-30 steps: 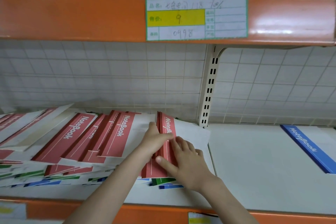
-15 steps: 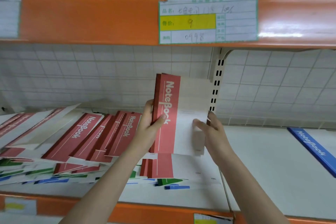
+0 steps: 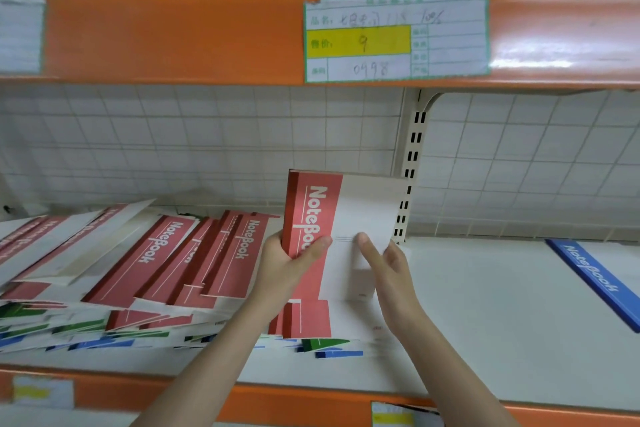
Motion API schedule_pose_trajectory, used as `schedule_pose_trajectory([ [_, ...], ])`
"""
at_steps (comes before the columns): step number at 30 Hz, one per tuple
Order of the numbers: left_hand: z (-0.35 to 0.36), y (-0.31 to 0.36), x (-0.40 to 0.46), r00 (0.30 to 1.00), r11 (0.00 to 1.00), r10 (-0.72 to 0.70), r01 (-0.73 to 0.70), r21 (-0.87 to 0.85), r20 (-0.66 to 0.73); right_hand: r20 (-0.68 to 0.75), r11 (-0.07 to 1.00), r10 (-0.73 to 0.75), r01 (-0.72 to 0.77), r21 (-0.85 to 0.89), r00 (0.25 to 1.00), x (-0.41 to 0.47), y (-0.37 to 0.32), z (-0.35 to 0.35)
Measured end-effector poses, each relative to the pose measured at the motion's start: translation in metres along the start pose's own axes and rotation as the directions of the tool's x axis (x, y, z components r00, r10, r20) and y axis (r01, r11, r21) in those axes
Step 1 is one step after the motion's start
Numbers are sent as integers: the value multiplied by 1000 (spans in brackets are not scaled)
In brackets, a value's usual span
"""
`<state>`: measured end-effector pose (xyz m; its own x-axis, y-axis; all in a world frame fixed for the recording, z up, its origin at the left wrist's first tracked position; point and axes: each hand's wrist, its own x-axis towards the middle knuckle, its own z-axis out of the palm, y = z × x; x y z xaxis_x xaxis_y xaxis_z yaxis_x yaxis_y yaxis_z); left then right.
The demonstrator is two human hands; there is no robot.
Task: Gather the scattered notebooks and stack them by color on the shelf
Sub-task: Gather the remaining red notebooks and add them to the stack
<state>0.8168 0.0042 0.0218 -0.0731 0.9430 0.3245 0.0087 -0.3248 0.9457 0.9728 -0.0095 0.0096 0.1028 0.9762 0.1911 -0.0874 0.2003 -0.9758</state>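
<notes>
I hold a small bundle of red-and-white notebooks (image 3: 360,211) upright above the shelf (image 3: 485,305). My left hand (image 3: 291,263) grips its red spine edge, thumb across the cover. My right hand (image 3: 384,263) holds the white right side, thumb on the front. Below and to the left, several more red notebooks (image 3: 173,260) lie fanned out over green and blue ones (image 3: 332,347). One blue notebook (image 3: 595,281) lies alone at the far right of the shelf.
An orange upper shelf edge with a price label (image 3: 394,35) hangs overhead. A slotted upright post (image 3: 412,163) stands just behind the held bundle. White wire grid backs the shelf. The lower orange shelf lip (image 3: 277,402) runs along the front.
Both hands lifted the red bundle off the pile and stood it upright; since half a second ago it has come slightly lower and to the right.
</notes>
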Motion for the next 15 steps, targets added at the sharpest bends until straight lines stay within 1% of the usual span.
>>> schedule_pose_trajectory([
  [2, 0, -4, 0, 1000, 1000, -9, 9, 12, -17, 24, 998, -41, 43, -46, 999, -3, 0, 1],
  [4, 0, -3, 3, 1000, 999, -9, 9, 51, -5, 16, 986, -97, 98, -134, 995, -3, -2, 0],
  [6, 1, 0, 9, 998, 995, -60, 59, 86, 13, -13, 960, -133, 126, -250, 991, 1, -7, -2],
  [7, 2, 2, 11, 994, 989, -107, 104, 101, 24, -44, 945, -131, 111, -307, 990, 4, -10, -4],
  [9, 3, 3, 14, 975, 970, -215, 206, 133, 59, -110, 927, -82, 35, -373, 991, 9, -12, -11],
  [11, 7, 3, 12, 945, 937, -313, 291, 193, 94, -145, 927, 54, -104, -362, 988, 13, -10, -19],
  [13, 14, -1, 10, 941, 918, -328, 296, 265, 87, -167, 902, 169, -221, -370, 971, 10, -9, -26],
  [15, 24, -4, 8, 931, 909, -352, 313, 276, 100, -205, 875, 209, -276, -398, 956, 4, -9, -36],
])
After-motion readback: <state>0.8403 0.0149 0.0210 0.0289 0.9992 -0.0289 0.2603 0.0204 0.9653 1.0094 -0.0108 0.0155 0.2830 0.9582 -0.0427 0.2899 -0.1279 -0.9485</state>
